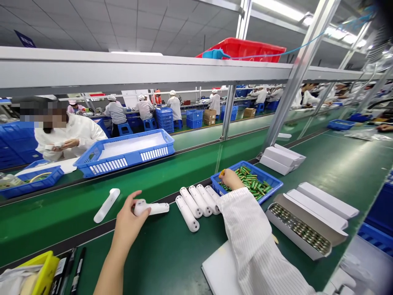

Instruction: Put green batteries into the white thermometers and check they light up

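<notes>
My left hand (130, 219) grips a white plastic device (158, 208), long with a rounded head, just above the bench edge. Over the left end of a blue tray (278, 185) is my right hand (231, 179), fingers bent together, with something yellow at the fingertips; whatever they pinch is hidden. Green batteries (250, 180) lie loose in that tray. Between my hands, several similar white devices (188, 214) lie side by side on the green bench. One more white device (107, 205) lies on the green belt, left of my left hand.
An open box of upright batteries (299, 229) stands at right, beside closed white boxes (328, 200). A white block (219, 266) lies under my right sleeve. Pens (78, 270) and a yellow bin (46, 270) sit front left. Across the belt, a person works behind a blue crate (127, 157).
</notes>
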`<action>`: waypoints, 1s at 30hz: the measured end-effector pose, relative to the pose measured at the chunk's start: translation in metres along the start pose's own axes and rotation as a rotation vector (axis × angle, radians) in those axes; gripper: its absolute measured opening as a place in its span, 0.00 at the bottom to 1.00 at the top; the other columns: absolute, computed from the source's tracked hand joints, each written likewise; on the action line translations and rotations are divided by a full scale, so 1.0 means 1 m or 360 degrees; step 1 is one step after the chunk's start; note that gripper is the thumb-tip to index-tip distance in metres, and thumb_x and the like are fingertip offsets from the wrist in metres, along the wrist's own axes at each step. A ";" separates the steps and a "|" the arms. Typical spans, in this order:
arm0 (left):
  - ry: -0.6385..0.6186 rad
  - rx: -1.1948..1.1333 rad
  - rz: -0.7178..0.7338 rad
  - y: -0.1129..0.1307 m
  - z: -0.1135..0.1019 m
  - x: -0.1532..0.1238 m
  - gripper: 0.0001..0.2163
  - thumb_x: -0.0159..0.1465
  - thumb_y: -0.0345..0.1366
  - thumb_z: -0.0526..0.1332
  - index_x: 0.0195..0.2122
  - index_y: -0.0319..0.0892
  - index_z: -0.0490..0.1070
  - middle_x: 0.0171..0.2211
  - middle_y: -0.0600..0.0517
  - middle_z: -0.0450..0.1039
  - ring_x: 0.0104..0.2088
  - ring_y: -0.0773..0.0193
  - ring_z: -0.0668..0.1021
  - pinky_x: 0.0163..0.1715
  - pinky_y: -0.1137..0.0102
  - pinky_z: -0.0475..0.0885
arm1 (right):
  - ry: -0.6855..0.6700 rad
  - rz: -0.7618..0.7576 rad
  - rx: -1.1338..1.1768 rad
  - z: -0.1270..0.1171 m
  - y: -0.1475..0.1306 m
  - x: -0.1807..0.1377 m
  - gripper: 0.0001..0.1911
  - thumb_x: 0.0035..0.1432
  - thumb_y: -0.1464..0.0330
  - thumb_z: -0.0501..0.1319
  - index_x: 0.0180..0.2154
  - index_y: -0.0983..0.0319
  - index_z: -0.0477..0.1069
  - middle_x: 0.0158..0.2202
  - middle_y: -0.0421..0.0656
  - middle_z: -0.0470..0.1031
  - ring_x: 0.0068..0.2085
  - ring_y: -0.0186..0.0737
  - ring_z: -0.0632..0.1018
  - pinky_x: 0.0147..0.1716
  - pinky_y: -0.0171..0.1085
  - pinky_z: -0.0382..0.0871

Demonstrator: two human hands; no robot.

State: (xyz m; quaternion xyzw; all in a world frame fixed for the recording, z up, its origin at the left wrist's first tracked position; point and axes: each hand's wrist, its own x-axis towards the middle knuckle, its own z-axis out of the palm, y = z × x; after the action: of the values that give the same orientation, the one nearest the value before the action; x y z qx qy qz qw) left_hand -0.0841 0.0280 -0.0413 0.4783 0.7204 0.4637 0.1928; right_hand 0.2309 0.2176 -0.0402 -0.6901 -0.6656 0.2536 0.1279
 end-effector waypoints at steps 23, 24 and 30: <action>0.0369 -0.2274 -0.0282 0.033 -0.017 -0.006 0.08 0.61 0.34 0.59 0.41 0.39 0.68 0.31 0.52 0.63 0.24 0.73 0.67 0.21 0.81 0.68 | 0.0053 -0.0369 0.0894 -0.006 -0.022 -0.016 0.08 0.56 0.67 0.61 0.32 0.67 0.67 0.24 0.41 0.73 0.19 0.27 0.66 0.20 0.30 0.61; 0.0351 -0.2315 -0.0283 0.036 -0.017 -0.008 0.08 0.61 0.34 0.58 0.41 0.39 0.68 0.30 0.52 0.62 0.23 0.74 0.66 0.20 0.81 0.68 | 0.0047 -0.0443 0.1017 -0.006 -0.032 -0.022 0.10 0.56 0.64 0.61 0.35 0.66 0.67 0.26 0.42 0.75 0.19 0.27 0.66 0.20 0.30 0.61; 0.0276 -0.2395 -0.0236 0.050 -0.018 -0.016 0.08 0.63 0.34 0.56 0.42 0.39 0.67 0.30 0.52 0.62 0.23 0.74 0.66 0.20 0.81 0.67 | -0.0445 -0.0752 0.1844 0.011 -0.104 -0.087 0.21 0.45 0.56 0.68 0.36 0.63 0.68 0.28 0.41 0.75 0.18 0.27 0.66 0.17 0.29 0.60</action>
State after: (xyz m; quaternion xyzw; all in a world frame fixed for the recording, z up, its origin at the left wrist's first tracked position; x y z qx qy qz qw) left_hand -0.0641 0.0109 0.0082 0.1301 0.2529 0.8517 0.4402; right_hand 0.1374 0.1387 0.0201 -0.3042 -0.5652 0.6249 0.4445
